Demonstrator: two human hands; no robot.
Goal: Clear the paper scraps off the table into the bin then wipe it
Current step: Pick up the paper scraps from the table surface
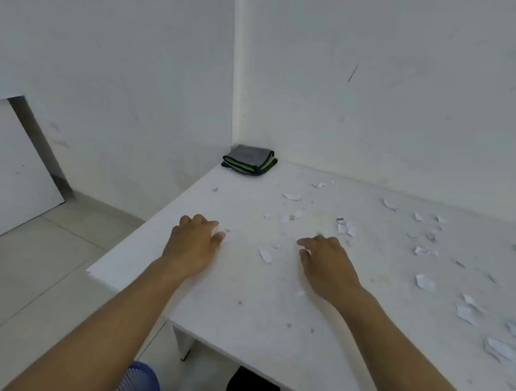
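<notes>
1. White table (247, 312): we record it pushed into a corner of white walls (371, 97), its top marked with small grey specks and faint yellowish stains.
2. Left hand (190, 248): palm down near the table's left edge, fingers (201, 222) curled loosely, thumb tip beside a small white bit; we cannot tell whether it grips anything.
3. Right hand (327, 262): palm down at the middle of the table, fingers pointing left and slightly spread, holding nothing we can see.
4. Paper scraps (424, 251): white torn pieces scattered over the right half of the table, thickest toward the right edge; none yet cleared.
5. Single scrap (265, 255): lies between the two hands, touching neither.
6. Folded cloth (249, 160): grey with green and black edging, lying flat in the far corner of the table against the wall, well apart from both hands.
7. Blue bin (140, 380): ribbed, on the floor at the table's near left side, partly hidden by the left forearm.
8. White board (15, 169): leaning against the left wall on the tiled floor (44, 261).
</notes>
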